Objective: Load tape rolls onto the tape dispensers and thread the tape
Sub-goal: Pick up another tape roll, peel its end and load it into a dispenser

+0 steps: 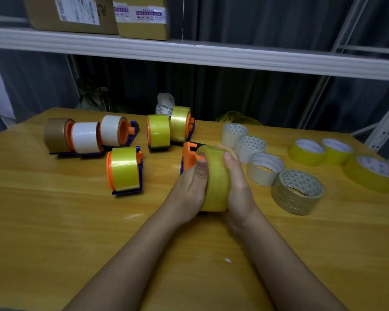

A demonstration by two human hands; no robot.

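Note:
A yellow tape roll (217,180) sits on an orange-and-blue dispenser (189,157) at the middle of the wooden table (54,221). My left hand (190,189) grips the dispenser's left side, thumb on the roll's edge. My right hand (237,182) wraps the roll from the right, thumb on top. The dispenser's lower part is hidden by my hands. Several loaded dispensers stand to the left: a yellow one (125,169), two yellow ones (158,131) (181,123) behind, and a brown (55,134) and two white ones (85,136) (112,130).
Loose rolls lie on the right: several pale ones (249,147) (265,168) (234,133), a clear one (298,191) and three yellow ones (307,151) (337,150) (373,172). A white shelf (189,55) with cardboard boxes (76,14) runs overhead. Crumpled paper (165,102) lies behind the table.

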